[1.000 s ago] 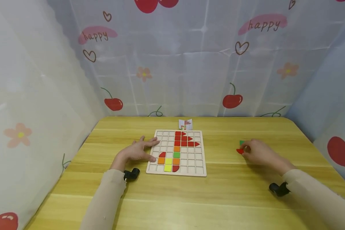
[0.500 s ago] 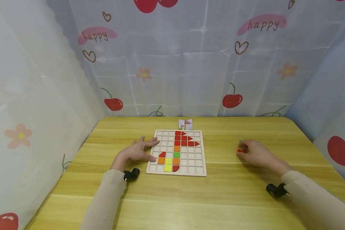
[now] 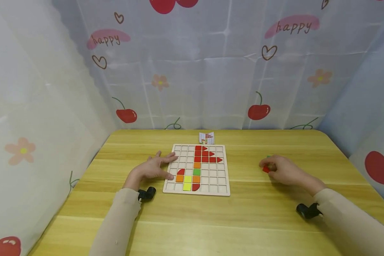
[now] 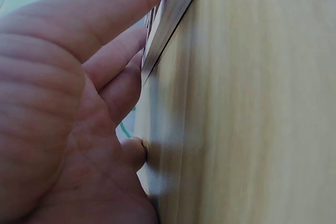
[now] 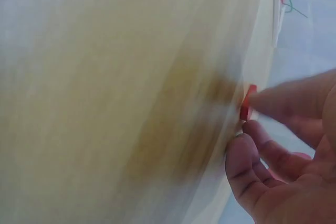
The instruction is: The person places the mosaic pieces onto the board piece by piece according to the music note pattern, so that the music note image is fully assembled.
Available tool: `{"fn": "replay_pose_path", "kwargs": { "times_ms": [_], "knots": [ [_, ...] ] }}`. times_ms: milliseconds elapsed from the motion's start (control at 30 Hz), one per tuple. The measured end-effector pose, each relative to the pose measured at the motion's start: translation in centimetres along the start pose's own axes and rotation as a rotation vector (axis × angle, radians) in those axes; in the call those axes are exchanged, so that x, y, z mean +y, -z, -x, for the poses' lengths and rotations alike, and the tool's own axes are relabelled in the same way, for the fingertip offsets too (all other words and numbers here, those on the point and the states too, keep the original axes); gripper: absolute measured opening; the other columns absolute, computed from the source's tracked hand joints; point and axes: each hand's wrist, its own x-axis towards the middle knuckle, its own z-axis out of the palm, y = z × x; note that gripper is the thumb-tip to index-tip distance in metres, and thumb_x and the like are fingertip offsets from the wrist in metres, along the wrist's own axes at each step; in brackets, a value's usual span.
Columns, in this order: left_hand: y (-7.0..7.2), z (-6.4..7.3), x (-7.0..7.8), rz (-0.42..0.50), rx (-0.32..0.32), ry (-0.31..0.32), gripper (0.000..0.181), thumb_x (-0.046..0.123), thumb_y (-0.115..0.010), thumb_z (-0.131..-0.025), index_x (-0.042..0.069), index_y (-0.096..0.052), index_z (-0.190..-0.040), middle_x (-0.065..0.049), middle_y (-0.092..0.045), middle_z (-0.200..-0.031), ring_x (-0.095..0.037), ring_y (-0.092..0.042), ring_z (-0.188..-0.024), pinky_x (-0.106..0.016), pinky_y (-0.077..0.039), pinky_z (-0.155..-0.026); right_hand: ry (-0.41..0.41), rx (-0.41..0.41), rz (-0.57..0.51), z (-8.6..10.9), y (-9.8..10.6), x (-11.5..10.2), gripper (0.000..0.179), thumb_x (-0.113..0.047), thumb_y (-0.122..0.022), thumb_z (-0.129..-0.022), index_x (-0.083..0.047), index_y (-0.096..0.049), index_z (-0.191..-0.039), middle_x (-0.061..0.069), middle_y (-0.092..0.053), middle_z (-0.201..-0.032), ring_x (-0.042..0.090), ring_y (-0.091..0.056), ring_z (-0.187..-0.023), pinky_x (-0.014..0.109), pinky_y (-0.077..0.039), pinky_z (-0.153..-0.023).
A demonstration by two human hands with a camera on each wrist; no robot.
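Note:
A pale wooden grid board (image 3: 211,183) holds red, orange, yellow and green flat pieces. At its left edge rests my left hand (image 3: 150,168), thumb and fingers spread, the tips over the rim. The left wrist view shows that hand (image 4: 79,103) along the board's side (image 4: 176,17). To the right of the board, my right hand (image 3: 284,170) pinches a small red puzzle piece (image 3: 266,169) low over the table. In the right wrist view the thumb overlaps the red piece (image 5: 248,106). A green piece (image 3: 268,156) peeks out behind the fingers, mostly hidden.
Behind the board lies a small printed pattern card (image 3: 206,138) with a similar coloured figure. The wooden table (image 3: 204,217) ends at a curtain (image 3: 211,81) printed with cherries. Black wrist cameras sit near both sleeves.
The right fingers have shifted a little around the red piece, the index finger reaching further left past it. More of the green piece is covered than a second ago. The left hand stays put.

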Motion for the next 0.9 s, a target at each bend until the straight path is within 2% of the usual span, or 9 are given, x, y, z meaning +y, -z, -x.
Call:
{"fn": "replay_pose_path", "kwargs": {
  "times_ms": [167,333,467,567,667,900],
  "knots": [
    [0.1,0.0,0.0,-0.005,-0.003,-0.012,0.088,0.04,-0.085,-0.083,0.034,-0.041,-0.159,0.016,-0.021,-0.171,-0.037,0.014,-0.161,-0.074,0.009,-0.121,-0.016,-0.003,-0.011,-0.2,0.1,0.1,0.037,-0.011,-0.075,-0.092,0.004,-0.067,-0.125,0.016,-0.072,-0.109,0.022,-0.068,-0.091,0.038,-0.057,-0.077],
    [0.0,-0.1,-0.3,0.003,-0.004,-0.021,0.088,0.039,-0.086,-0.083,0.034,-0.041,-0.158,0.017,-0.022,-0.171,-0.037,0.014,-0.16,-0.073,0.011,-0.121,0.024,-0.007,0.039,-0.5,0.0,-0.1,0.028,-0.008,-0.074,-0.092,0.002,-0.072,-0.118,0.009,-0.073,-0.101,0.02,-0.067,-0.09,0.039,-0.057,-0.077],
    [0.0,0.0,-0.3,0.009,-0.001,-0.025,0.089,0.04,-0.086,-0.082,0.034,-0.042,-0.158,0.017,-0.023,-0.17,-0.037,0.013,-0.16,-0.074,0.011,-0.12,0.023,-0.022,0.047,-0.6,-0.1,-0.3,0.024,-0.007,-0.074,-0.092,0.001,-0.072,-0.114,0.008,-0.072,-0.1,0.021,-0.066,-0.091,0.041,-0.057,-0.078],
    [0.0,0.0,-0.1,0.013,-0.001,-0.024,0.088,0.039,-0.086,-0.082,0.033,-0.042,-0.158,0.016,-0.023,-0.17,-0.037,0.014,-0.16,-0.075,0.011,-0.12,0.023,-0.019,0.055,-0.8,-0.3,-0.2,0.019,-0.006,-0.071,-0.093,-0.001,-0.072,-0.11,0.006,-0.071,-0.096,0.019,-0.064,-0.085,0.038,-0.055,-0.074],
    [0.0,0.1,-0.1,0.016,-0.002,-0.021,0.088,0.038,-0.086,-0.082,0.033,-0.042,-0.158,0.017,-0.023,-0.17,-0.037,0.014,-0.161,-0.075,0.011,-0.12,0.039,-0.011,0.072,-0.9,-0.4,-0.1,0.021,-0.006,-0.071,-0.092,-0.002,-0.071,-0.112,0.005,-0.069,-0.095,0.017,-0.061,-0.084,0.037,-0.053,-0.073],
    [0.0,-0.1,-0.3,0.003,-0.003,-0.021,0.089,0.04,-0.086,-0.082,0.034,-0.041,-0.158,0.017,-0.022,-0.17,-0.037,0.014,-0.16,-0.075,0.01,-0.12,0.088,-0.066,0.109,-1.3,-0.4,-1.8,0.041,-0.015,-0.074,-0.09,-0.012,-0.067,-0.13,0.01,-0.065,-0.116,0.02,-0.059,-0.095,0.04,-0.053,-0.084]
  ]
}}
